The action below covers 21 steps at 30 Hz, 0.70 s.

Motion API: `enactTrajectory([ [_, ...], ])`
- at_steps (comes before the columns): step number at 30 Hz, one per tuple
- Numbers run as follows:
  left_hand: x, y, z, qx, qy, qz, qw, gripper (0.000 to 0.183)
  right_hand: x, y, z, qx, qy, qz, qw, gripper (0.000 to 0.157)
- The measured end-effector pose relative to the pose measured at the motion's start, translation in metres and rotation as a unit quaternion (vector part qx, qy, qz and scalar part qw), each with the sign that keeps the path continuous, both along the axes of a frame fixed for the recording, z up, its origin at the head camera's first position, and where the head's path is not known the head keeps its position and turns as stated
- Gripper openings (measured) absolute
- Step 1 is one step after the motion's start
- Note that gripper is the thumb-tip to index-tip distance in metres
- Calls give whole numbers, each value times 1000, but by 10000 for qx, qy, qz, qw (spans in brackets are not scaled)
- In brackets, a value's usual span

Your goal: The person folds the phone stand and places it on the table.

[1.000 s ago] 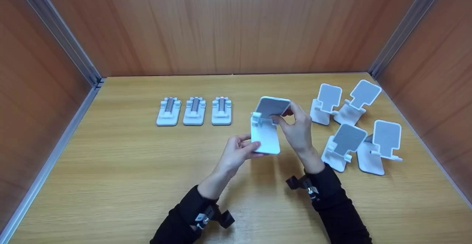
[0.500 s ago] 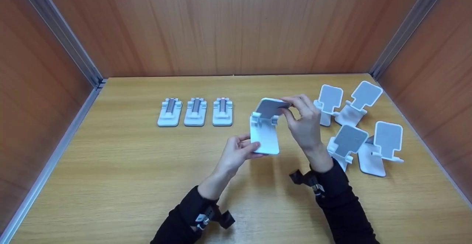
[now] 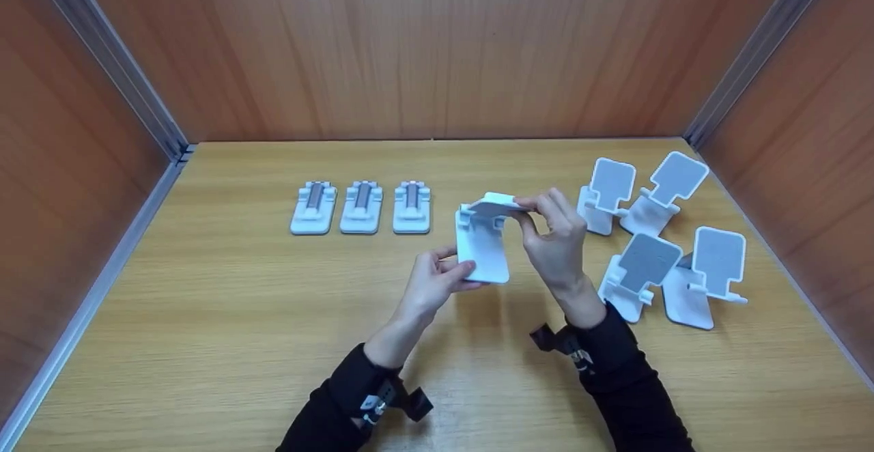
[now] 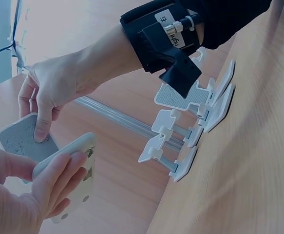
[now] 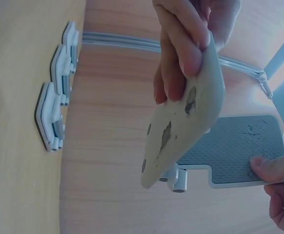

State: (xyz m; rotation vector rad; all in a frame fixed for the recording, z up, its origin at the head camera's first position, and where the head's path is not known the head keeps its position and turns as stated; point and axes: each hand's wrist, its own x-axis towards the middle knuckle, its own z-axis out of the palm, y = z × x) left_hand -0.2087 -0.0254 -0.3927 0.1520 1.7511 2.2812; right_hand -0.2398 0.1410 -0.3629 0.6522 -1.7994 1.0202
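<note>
A white folding phone stand [image 3: 482, 254] is held up above the table between both hands. My left hand [image 3: 437, 280] grips the lower end of its base, thumb on the front face and fingers behind. My right hand [image 3: 556, 233] pinches the edge of the stand's upper plate, whose grey textured pad [image 5: 234, 146] shows in the right wrist view under the thumb. That plate tilts forward over the base at the hinge. Worn marks and small round feet [image 5: 166, 136] show on the underside of the base.
Three folded phone stands [image 3: 360, 207] lie in a row at the back left of the wooden table [image 3: 205, 315]. Several unfolded stands [image 3: 649, 261] stand close together at the right, near the right arm. Wooden panels [image 3: 437, 49] enclose the back and sides.
The right hand has shifted from the hinge area to the upper plate's outer edge and tipped the plate down toward the base. The left hand moved slightly left with the stand.
</note>
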Motion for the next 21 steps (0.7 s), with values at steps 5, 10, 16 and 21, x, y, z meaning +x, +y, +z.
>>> enactTrajectory([
  [5, 0, -1, 0, -109, -1, -13, 9999, 41, 4, 0, -2, 58, 84, -119, 9999, 14],
  [10, 0, 0, 0, -192, -33, -4, 9998, 40, 8, 1, -5, 99, 98, -249, 9996, 14],
  [16, 0, 0, 0, -185, 16, 86, 9998, 41, 13, -3, -11, 174, 120, -359, 9991, 16],
  [21, -1, 0, 0, -69, 76, 193, 9998, 40, 15, -8, -17, 220, 253, -289, 9990, 19],
])
